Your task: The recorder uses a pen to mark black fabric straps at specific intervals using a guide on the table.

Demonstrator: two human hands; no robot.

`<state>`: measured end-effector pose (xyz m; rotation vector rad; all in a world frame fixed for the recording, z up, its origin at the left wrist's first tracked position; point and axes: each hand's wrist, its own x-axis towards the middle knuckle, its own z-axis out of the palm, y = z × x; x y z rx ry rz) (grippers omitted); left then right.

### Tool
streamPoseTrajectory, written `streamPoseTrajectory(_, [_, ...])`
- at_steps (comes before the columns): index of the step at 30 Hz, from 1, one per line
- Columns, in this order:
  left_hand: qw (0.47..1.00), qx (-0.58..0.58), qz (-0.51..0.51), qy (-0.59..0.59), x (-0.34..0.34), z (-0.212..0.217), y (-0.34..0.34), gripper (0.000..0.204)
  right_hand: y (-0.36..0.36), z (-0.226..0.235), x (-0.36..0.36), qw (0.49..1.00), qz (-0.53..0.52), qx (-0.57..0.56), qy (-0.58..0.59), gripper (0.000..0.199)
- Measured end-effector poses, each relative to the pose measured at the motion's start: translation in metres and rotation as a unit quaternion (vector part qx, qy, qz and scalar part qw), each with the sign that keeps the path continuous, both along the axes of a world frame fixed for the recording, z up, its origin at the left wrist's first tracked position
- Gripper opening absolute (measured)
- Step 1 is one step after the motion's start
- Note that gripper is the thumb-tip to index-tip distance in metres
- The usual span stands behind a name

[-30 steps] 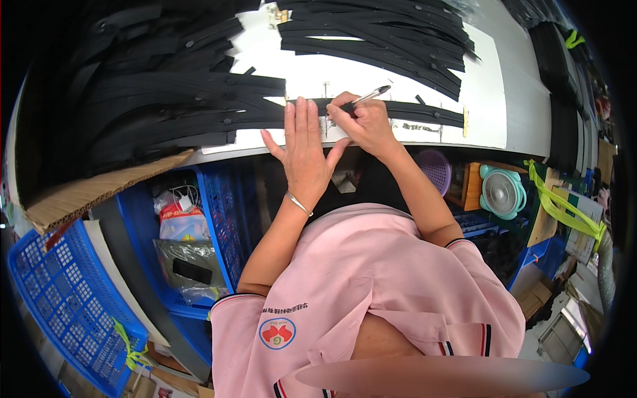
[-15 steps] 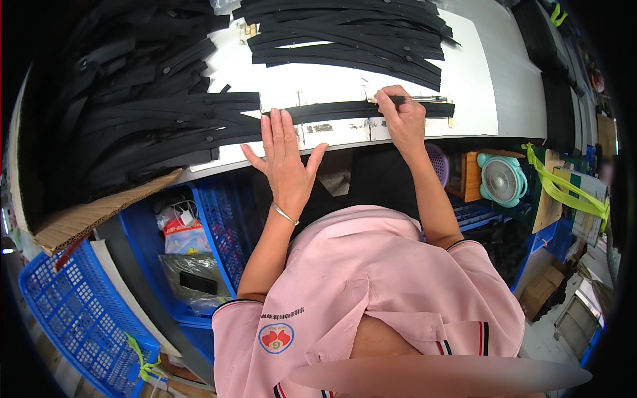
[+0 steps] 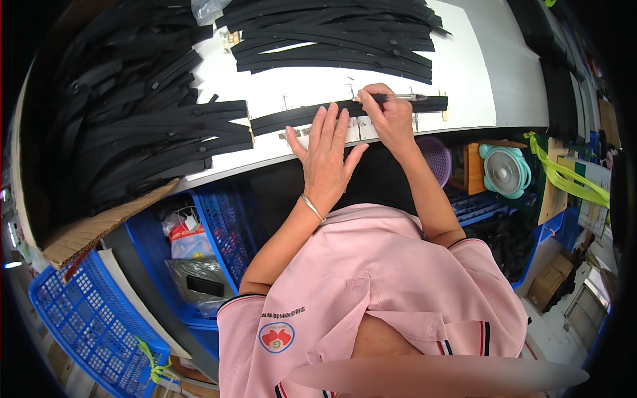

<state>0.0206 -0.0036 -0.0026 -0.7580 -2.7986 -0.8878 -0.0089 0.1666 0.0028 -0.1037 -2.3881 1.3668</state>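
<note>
The right hand [image 3: 393, 126] has its grip closed around a pen [image 3: 403, 98], at the far edge of a long black strip [image 3: 282, 119]. The left hand [image 3: 325, 159] has its grip spread open and flat — fingers resting on that strip, thumb out to the side. The strip lies crosswise on a marked white board [image 3: 461, 73], near the front of the bench [image 3: 521, 86]. Beyond it lies a pile of black strips [image 3: 332, 40] — to the left, a larger dark heap [image 3: 113, 113]. A pale green fan [image 3: 505, 171] stands at lower right.
</note>
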Motion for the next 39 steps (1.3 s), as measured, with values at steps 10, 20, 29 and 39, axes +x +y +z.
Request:
streamPoseTrajectory(10, [1.0,-0.006,0.001,0.012,-0.001,-0.003,0.001,0.063,0.007,-0.004,0.003,0.998,0.047,-0.042,0.009,0.016])
streamPoseTrajectory(20, [0.999,-0.034,0.004,0.025,-0.002,-0.006,0.002,0.062,0.022,0.012,0.015,0.991,0.065,-0.114,-0.018,0.013])
streamPoseTrajectory(29, [0.999,-0.046,0.011,0.018,-0.001,-0.002,0.005,0.062,0.101,0.002,0.029,0.99,-0.066,-0.117,-0.032,0.015])
streamPoseTrajectory(39, [0.985,0.147,-0.076,0.039,-0.032,0.024,0.091,0.021,0.098,-0.005,0.023,0.992,-0.069,-0.099,0.02,0.016])
